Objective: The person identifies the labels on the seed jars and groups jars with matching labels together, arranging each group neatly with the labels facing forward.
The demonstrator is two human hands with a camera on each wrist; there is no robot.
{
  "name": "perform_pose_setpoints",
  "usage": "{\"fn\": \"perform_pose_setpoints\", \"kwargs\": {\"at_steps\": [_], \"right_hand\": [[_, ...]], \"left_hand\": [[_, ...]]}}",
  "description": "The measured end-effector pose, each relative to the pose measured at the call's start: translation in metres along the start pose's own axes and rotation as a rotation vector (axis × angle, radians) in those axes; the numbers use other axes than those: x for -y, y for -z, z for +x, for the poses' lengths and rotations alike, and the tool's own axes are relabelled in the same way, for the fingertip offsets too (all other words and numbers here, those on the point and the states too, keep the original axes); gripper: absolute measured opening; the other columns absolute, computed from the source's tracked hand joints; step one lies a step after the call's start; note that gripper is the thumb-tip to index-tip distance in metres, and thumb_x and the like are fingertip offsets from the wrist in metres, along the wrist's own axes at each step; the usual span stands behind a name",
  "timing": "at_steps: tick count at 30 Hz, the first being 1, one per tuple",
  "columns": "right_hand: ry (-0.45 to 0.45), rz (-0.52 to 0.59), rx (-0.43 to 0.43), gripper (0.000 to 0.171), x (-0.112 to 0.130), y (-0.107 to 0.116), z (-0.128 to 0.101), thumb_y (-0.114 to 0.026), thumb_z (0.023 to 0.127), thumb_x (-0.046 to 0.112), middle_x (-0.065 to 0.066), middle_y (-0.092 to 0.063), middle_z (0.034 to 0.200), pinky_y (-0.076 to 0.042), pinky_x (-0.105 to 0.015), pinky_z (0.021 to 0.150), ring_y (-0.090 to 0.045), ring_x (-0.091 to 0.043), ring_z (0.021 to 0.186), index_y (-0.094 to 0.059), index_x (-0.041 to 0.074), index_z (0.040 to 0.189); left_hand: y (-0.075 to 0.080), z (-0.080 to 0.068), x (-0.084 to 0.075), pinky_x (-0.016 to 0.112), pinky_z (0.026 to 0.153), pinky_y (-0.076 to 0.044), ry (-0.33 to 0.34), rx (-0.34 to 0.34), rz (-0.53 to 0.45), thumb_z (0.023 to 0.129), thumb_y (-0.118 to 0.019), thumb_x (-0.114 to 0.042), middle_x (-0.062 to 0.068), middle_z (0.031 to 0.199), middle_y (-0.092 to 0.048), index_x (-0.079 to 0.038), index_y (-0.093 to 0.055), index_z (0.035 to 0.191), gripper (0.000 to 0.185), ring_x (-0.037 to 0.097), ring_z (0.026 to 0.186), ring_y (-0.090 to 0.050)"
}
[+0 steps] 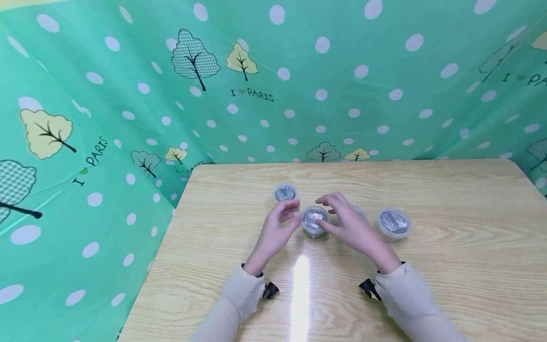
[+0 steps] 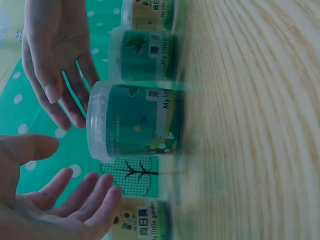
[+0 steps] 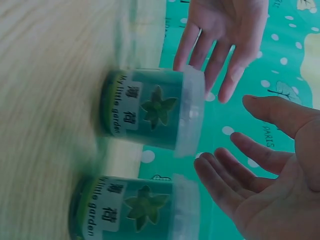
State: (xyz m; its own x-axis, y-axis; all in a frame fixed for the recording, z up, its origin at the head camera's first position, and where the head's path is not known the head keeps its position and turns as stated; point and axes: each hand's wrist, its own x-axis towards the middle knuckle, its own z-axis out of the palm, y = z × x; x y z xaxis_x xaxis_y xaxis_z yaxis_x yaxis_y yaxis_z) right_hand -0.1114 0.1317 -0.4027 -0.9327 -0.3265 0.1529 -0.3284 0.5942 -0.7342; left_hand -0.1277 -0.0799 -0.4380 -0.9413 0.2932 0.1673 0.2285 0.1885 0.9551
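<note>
a small green-labelled tub (image 1: 315, 221) stands upright on the desk (image 1: 448, 285) between the two hands, both of them released with fingers loosely spread and holding nothing. the left hand (image 1: 278, 228) sits just beside its left flank and the right hand (image 1: 348, 223) arches over its right side, so the tub is flanked rather than gripped. three more tubs share the desk: one behind (image 1: 285, 192), one far right (image 1: 393, 222), one mostly hidden by the right hand. the head view shows only foil tops; the left wrist view reveals the tub's printed label (image 2: 150, 122) and a clear gap to the fingers (image 2: 75, 107), which the right wrist view (image 3: 150, 107) confirms
</note>
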Motion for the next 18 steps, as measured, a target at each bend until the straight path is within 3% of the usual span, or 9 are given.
{"fn": "perform_pose_setpoints", "kwargs": {"at_steps": [7,13,18], "right_hand": [[0.020,-0.049,-0.011,0.050,-0.004,-0.010,-0.004,-0.076,0.087,0.016,-0.018,-0.055,0.129,-0.056,-0.052,0.093,-0.059,-0.037,0.111,-0.056,0.001,0.130],[0.013,-0.127,-0.016,0.056,-0.005,-0.016,-0.007,-0.079,0.084,0.020,-0.019,-0.055,0.132,-0.048,-0.055,0.104,-0.053,-0.038,0.122,-0.057,-0.004,0.130],[0.017,-0.153,-0.025,0.062,-0.004,-0.020,-0.007,-0.083,0.080,0.020,-0.020,-0.055,0.132,-0.046,-0.056,0.106,-0.051,-0.038,0.124,-0.057,-0.005,0.130]], "left_hand": [[-0.002,0.005,0.009,0.043,0.110,-0.046,0.057,0.050,-0.016,0.098,-0.061,-0.010,0.026,0.136,-0.054,0.004,-0.049,0.137,0.043,0.035,0.127,-0.055],[-0.005,0.006,0.013,0.035,0.110,-0.046,0.120,0.108,-0.005,0.098,-0.062,-0.017,0.020,0.142,-0.052,0.000,-0.047,0.141,0.049,0.031,0.130,-0.053],[-0.008,0.007,0.015,0.038,0.112,-0.044,0.136,0.133,-0.007,0.099,-0.061,-0.017,0.021,0.142,-0.052,0.001,-0.044,0.143,0.051,0.033,0.131,-0.051]]}}
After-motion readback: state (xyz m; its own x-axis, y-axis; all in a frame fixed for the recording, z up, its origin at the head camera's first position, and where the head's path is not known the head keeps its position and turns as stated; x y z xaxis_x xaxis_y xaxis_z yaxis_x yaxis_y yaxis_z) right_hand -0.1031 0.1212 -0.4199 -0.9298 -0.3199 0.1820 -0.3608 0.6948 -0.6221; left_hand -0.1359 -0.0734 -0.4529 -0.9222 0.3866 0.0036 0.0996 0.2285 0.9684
